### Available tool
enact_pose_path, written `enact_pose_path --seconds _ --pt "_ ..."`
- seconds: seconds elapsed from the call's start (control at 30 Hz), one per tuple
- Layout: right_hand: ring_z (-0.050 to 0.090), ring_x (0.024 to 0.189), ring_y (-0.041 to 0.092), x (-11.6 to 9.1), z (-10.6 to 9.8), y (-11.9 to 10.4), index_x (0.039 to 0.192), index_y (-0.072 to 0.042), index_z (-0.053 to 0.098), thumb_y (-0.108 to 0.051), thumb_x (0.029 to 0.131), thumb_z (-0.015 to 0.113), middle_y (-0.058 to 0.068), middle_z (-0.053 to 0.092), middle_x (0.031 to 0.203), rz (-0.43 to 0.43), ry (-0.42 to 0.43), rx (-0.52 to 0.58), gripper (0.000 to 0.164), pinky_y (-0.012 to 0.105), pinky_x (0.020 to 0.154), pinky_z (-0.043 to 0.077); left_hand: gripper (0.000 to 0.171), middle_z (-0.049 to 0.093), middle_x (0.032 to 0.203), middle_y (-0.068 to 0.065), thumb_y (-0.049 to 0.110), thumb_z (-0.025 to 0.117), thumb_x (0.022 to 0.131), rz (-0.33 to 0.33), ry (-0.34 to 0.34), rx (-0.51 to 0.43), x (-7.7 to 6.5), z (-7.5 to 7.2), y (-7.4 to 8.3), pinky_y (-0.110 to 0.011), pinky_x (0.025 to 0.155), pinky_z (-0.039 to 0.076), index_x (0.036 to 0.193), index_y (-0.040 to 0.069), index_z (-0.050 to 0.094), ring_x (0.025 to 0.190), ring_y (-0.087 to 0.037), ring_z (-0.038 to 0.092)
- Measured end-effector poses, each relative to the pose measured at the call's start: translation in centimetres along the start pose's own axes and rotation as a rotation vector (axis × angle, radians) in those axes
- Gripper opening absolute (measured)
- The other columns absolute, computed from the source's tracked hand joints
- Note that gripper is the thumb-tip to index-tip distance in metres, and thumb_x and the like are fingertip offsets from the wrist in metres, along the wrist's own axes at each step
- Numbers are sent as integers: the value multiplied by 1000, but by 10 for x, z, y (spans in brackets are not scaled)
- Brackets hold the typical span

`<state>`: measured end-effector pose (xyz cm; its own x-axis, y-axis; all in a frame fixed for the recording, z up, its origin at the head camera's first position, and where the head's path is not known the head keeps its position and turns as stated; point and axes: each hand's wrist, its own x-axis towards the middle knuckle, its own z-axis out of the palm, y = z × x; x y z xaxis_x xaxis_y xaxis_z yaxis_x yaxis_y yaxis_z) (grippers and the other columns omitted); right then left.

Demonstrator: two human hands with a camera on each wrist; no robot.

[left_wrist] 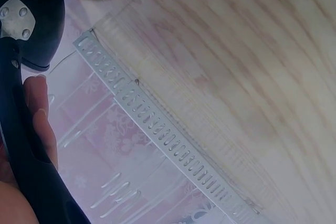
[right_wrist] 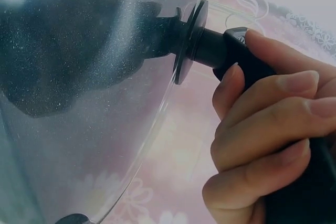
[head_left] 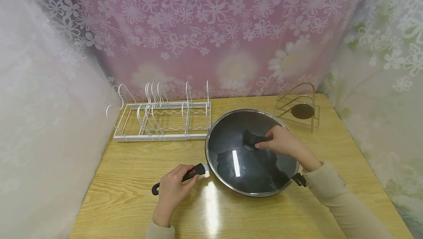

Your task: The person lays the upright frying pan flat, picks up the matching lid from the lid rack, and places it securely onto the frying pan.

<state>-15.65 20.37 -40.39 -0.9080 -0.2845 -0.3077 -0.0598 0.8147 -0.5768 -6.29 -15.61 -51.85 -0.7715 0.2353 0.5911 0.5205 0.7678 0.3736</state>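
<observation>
A large dark pan point(left_wrist: 50, 30) with a long black handle point(head_left: 198, 169) is at the middle right of the table in the head view. My left hand point(head_left: 172, 187) grips that handle, its fingers wrapped round it. A clear glass lid point(head_left: 228, 132) with a metal rim lies over the pan. My right hand point(head_left: 285, 144) holds the lid's black knob point(right_wrist: 249, 59), with curled fingers in the right wrist view. Whether the lid's rim touches the pan all round, I cannot tell. The pan's short black side handle point(head_left: 299, 179) points toward the right sleeve.
A white wire dish rack point(head_left: 162, 137) stands at the back left, its right end close to the pan. Behind the pan to the right is a small metal lid stand point(head_left: 312, 103) with a dark round disc. Floral curtains point(head_left: 211, 40) enclose the wooden table point(head_left: 125, 180).
</observation>
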Motion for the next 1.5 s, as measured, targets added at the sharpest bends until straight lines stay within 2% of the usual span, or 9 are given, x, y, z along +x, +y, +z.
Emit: enact_pose_path --seconds 0.23,0.37,0.47,0.6,0.9,1.1,1.2,1.33,1.5 --pt "50 51 13 1 2 2 76 -3 71 -39 85 75 -3 55 58 -45 51 -46 37 31 54 44 29 72 87 3 22 89 72 0 2 6 0 0 1 -26 54 53 96 10 76 68 -11 69" --pt "45 53 12 0 4 4 70 -8 69 -39 83 76 -6 49 58 -89 86 -56 34 31 54 41 29 72 87 3 22 89 72 -4 -1 10 0 0 2 -26 53 53 96 10 76 68 -11 69" --pt "39 50 10 0 5 6 61 -13 60 -39 83 76 -8 40 53 -106 95 -63 38 30 52 38 29 72 87 3 22 89 72 -5 0 14 0 0 2 -26 53 53 96 11 76 68 -11 69" --pt "39 49 10 1 6 9 60 -15 59 -40 83 76 -8 41 53 -122 102 -93 38 29 52 37 30 72 86 3 22 89 72 2 8 10 0 1 1 -27 53 53 95 10 75 67 -11 69" --pt "44 52 12 2 5 9 70 -12 71 -40 81 78 -7 52 56 -113 134 -88 30 30 53 39 30 72 86 3 23 88 72 10 8 9 -1 2 -1 -26 52 53 96 11 75 67 -11 69" --pt "47 56 12 3 2 7 87 -4 77 -41 78 80 -2 64 67 -122 169 -117 38 32 56 43 29 72 86 2 22 89 72 9 9 9 0 2 -1 -27 52 53 95 11 75 67 -11 69" --pt "47 53 11 4 0 6 85 -4 77 -40 77 81 -3 62 62 -113 163 -101 37 31 54 42 29 72 86 2 22 88 72 16 9 7 0 2 -1 -26 53 53 95 11 75 67 -11 69" --pt "41 46 9 3 -2 4 63 -12 64 -41 78 80 -8 48 51 -73 118 -33 36 27 48 35 29 72 85 2 22 89 71 23 13 11 0 1 0 -25 51 53 95 10 75 66 -11 69" --pt "34 43 8 4 -1 3 54 -19 40 -38 80 80 -10 36 46 -61 78 44 51 24 45 29 29 72 86 2 22 89 72 11 5 10 0 0 -1 -26 52 53 95 10 75 67 -11 69"
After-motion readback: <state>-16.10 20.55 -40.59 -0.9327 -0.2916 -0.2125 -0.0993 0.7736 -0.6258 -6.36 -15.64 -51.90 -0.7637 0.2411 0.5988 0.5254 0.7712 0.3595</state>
